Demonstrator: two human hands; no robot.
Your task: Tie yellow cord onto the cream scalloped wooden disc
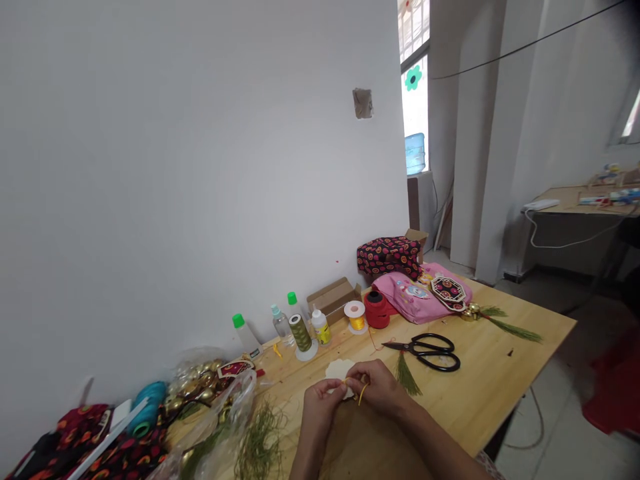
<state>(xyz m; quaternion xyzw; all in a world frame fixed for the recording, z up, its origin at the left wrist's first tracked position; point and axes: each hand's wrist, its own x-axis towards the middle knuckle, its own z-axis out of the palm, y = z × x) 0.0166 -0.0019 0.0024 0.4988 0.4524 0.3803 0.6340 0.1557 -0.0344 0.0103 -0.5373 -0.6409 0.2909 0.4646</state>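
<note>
My left hand (323, 400) and my right hand (379, 385) meet over the near part of the table, fingers pinched together. Between the fingertips runs a thin yellow cord (363, 394), its loose end curving out below my right fingers. A cream piece with a scalloped edge (337, 369) shows behind the hands; my fingers hide part of it, and I cannot tell whether they grip it. To the right of my right hand lies a green thread tassel (408, 375). Beyond it rest black-handled scissors (425, 350), blades pointing left.
Along the wall stand a yellow cord spool (355, 319), red thread cone (377, 310), green thread spool (301, 335), glue bottle (321, 328) and cardboard box (334, 301). Pink fabric (407, 297) lies back right. Loose green threads (260, 440) and bagged gold bells (197, 381) are left.
</note>
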